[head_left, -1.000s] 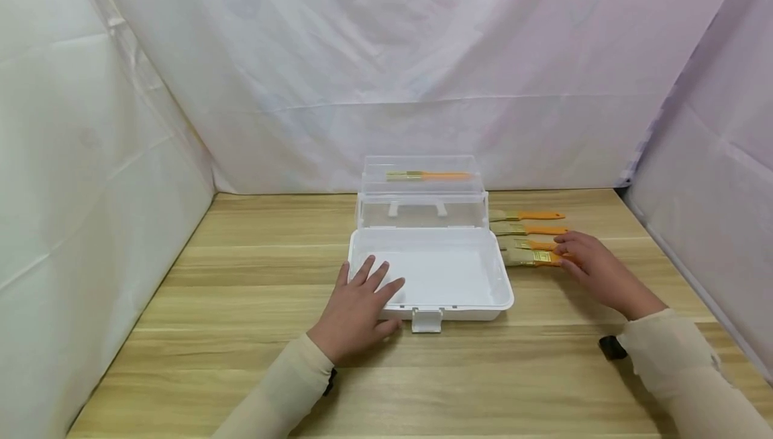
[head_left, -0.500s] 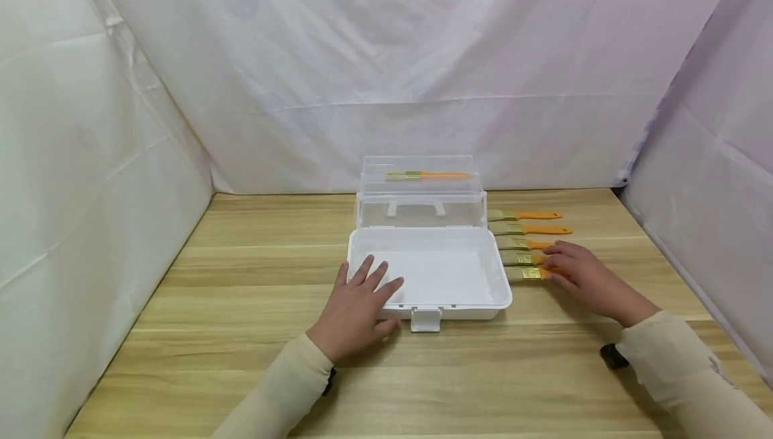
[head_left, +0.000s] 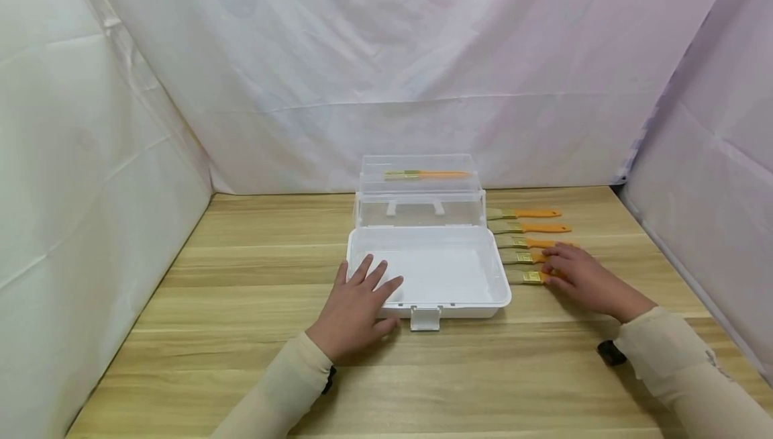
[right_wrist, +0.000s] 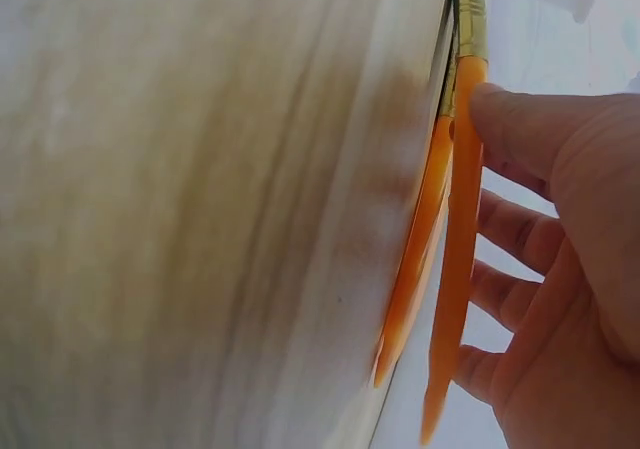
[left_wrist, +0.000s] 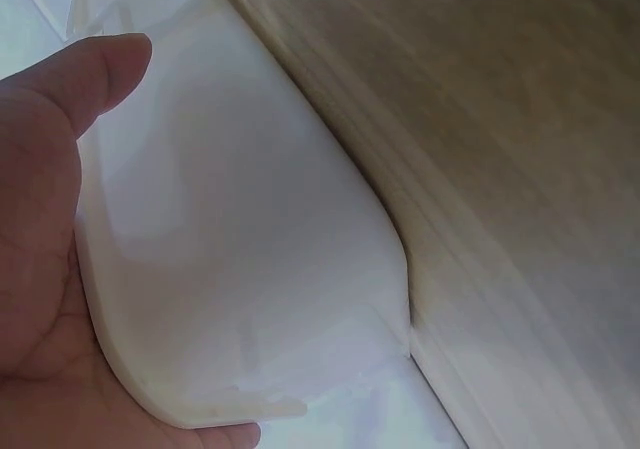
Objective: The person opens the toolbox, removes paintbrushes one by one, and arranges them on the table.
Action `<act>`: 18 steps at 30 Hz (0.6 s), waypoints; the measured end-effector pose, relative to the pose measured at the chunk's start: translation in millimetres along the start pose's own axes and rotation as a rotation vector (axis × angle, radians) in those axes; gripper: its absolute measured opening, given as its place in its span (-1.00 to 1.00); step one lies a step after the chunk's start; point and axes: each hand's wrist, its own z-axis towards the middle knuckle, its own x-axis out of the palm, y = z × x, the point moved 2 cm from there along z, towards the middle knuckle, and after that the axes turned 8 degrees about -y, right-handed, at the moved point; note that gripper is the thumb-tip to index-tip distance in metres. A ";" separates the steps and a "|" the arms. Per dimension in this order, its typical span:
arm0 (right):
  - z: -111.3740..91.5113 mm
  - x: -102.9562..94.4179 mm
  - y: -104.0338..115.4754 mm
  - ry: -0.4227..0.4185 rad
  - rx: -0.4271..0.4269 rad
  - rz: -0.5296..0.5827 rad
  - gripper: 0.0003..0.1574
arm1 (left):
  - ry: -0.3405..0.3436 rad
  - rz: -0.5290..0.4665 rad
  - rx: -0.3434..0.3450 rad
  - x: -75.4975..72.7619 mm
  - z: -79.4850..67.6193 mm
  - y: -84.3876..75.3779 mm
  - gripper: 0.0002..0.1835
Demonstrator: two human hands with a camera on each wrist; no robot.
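Note:
My left hand [head_left: 353,311] lies with spread fingers over the front left corner of an open white plastic box [head_left: 443,313]. In the left wrist view, its thumb [left_wrist: 110,74] touches the box rim. To the right of the box, my right hand [head_left: 588,282] pinches the orange handle of the nearest flat paintbrush [head_left: 533,278]. The right wrist view has the thumb on this paintbrush [right_wrist: 460,199], with fingers behind the handle. Several similar paintbrushes [head_left: 546,228] lie in a row behind it, bristles toward the box. Some handles are partly hidden by the right hand.
The box's clear lid and raised trays [head_left: 421,207] stand folded back. A thin orange-handled brush [head_left: 443,174] shows in the upper part. A white latch [head_left: 425,319] hangs at the front. White cloth [head_left: 362,70] encloses the wooden table [head_left: 272,278] at the back and sides.
The right hand has shifted slightly left and nearer, drawing the front paintbrush toward me. The front brushes, earlier bunched together, are now spaced apart. The left hand and box stay put.

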 end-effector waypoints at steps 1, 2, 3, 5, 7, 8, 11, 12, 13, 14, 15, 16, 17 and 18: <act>0.2 -0.2 -0.2 0.003 0.003 0.000 -0.89 | -0.003 -0.002 -0.001 0.2 -0.1 0.0 -0.35; 0.4 -0.3 -0.6 0.005 0.007 -0.005 -0.89 | -0.005 -0.003 -0.001 0.5 0.0 -0.1 -0.35; 0.5 -0.3 -0.8 0.008 0.006 -0.004 -0.88 | -0.007 -0.004 -0.001 0.5 0.1 -0.2 -0.35; 1.6 -0.4 -0.8 0.012 0.004 -0.009 -0.89 | -0.008 -0.005 0.000 0.3 -0.2 0.2 -0.35; 3.1 -0.5 -0.4 0.009 -0.006 -0.021 -0.89 | -0.007 -0.003 0.000 0.4 -0.4 0.6 -0.35; 3.8 -0.6 -0.4 0.007 -0.012 -0.021 -0.89 | -0.005 -0.001 0.000 0.4 -0.4 0.8 -0.35; 6.2 -0.8 0.4 -0.007 -0.039 -0.028 -0.89 | -0.007 -0.003 -0.001 0.2 -0.5 1.0 -0.34; 6.8 -0.7 0.7 -0.010 -0.049 -0.031 -0.89 | -0.011 -0.004 0.002 0.1 -0.4 0.9 -0.35; 7.3 -0.5 0.7 -0.011 -0.055 -0.034 -0.88 | -0.015 -0.005 0.005 0.0 -0.2 0.7 -0.35; 7.6 -0.4 0.7 -0.012 -0.059 -0.035 -0.88 | -0.017 -0.006 0.007 -0.3 -0.1 0.5 -0.35; 7.8 -0.4 1.1 -0.012 -0.060 -0.037 -0.88 | -0.019 -0.008 0.008 -0.6 0.0 0.3 -0.35; 7.8 -0.4 1.2 -0.011 -0.059 -0.039 -0.87 | -0.021 -0.008 0.011 -0.7 0.1 0.1 -0.35; 7.6 -0.5 1.2 -0.012 -0.060 -0.040 -0.87 | -0.021 -0.008 0.012 -0.9 0.1 -0.1 -0.36; 7.2 -0.7 1.1 -0.012 -0.055 -0.036 -0.87 | -0.021 -0.006 0.014 -1.3 0.1 -0.3 -0.36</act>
